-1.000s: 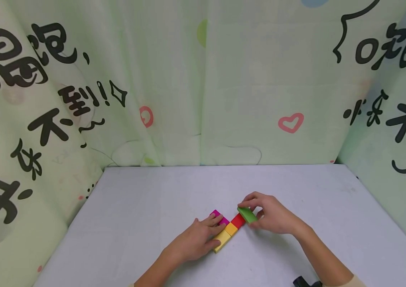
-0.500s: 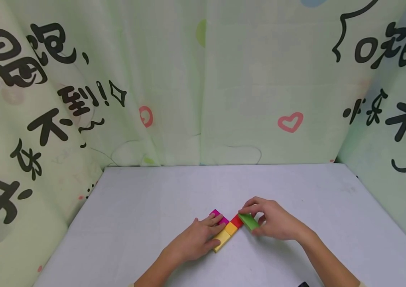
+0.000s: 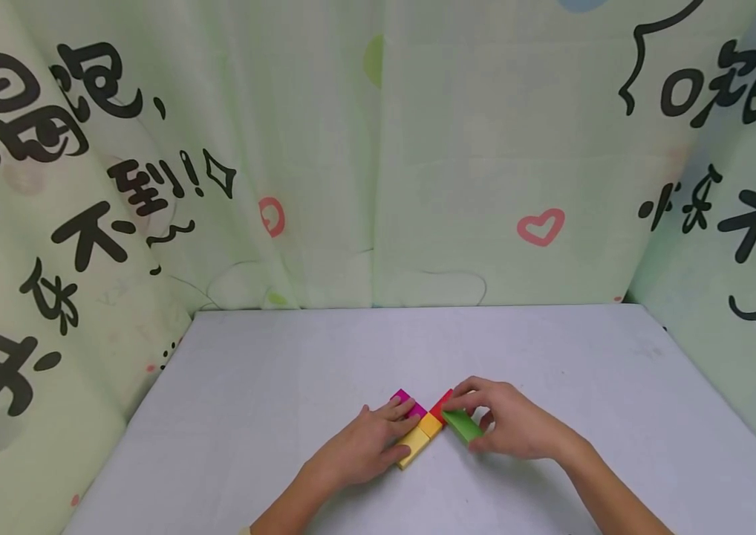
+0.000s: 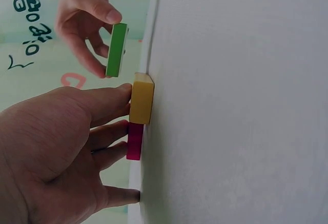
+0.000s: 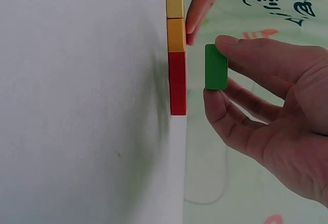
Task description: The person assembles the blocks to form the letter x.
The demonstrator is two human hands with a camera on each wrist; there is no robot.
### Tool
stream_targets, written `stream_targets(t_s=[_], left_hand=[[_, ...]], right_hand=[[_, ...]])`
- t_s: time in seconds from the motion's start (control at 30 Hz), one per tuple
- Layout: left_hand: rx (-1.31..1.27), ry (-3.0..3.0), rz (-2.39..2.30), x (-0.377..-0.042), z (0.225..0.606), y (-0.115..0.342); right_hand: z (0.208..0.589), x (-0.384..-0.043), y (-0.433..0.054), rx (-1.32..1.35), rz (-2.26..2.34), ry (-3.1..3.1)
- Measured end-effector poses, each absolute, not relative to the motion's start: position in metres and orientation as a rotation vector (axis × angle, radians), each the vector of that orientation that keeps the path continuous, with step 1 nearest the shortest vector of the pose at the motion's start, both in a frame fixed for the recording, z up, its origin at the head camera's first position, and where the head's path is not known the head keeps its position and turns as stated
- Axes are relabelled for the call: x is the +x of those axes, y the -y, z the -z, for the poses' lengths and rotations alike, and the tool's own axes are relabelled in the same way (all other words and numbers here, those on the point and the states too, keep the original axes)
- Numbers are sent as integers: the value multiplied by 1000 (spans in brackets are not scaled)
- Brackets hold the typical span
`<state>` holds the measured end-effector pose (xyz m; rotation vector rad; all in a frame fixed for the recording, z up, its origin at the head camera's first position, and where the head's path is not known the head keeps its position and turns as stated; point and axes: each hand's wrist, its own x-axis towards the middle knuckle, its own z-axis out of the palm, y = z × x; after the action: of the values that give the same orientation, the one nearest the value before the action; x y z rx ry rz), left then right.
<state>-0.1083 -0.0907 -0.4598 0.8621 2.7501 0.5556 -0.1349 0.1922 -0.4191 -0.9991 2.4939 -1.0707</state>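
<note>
Pale yellow (image 3: 414,446), orange (image 3: 430,425) and red (image 3: 440,408) blocks form a diagonal row on the white table. A magenta block (image 3: 401,395) branches off it toward the back left. My left hand (image 3: 365,446) rests on this group: thumb on the pale yellow block, fingers spread over the magenta one and partly covering it. Between thumb and fingers, my right hand (image 3: 518,420) pinches a green block (image 3: 463,426) by its two ends. The right wrist view shows the green block (image 5: 216,67) raised above the level of the red part (image 5: 178,83), with a gap between.
The white tabletop (image 3: 298,357) extends around the blocks on every side. Behind it and along both sides hangs a pale green curtain (image 3: 451,186) with black lettering and pink hearts.
My right hand has moved nearer to me with the green block, uncovering more of the red block. A black object at the bottom edge has gone out of view. My left hand stays put.
</note>
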Motion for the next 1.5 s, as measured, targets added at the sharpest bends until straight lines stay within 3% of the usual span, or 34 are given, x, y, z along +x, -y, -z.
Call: stream_targets(t_s=[1.5], left_hand=[[882,-2749,-565,-109,459,91]], right_hand=[[429,-123,-176,-993,933,-2422]])
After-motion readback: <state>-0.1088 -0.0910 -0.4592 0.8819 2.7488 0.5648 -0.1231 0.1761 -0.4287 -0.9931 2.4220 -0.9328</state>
